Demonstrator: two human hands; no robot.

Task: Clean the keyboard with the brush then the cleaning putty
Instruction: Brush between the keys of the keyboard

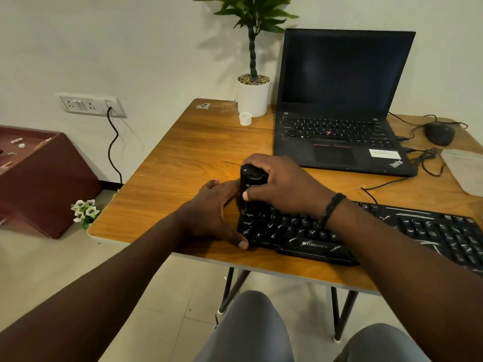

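The right hand [281, 182] grips the brush [251, 182] over the keyboard [366, 231]; the left hand [218, 212] braces its end, fingers straight — short strokes along each row should work best.

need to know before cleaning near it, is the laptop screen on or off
Off, as far as the view shows: the open laptop has a uniformly dark screen, with no picture or glow.

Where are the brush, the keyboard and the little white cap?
brush [251, 178], head view, on its black handle top.
keyboard [313, 245], head view, on the front edge by the printed brand name.
white cap [245, 119], head view, on its side wall.
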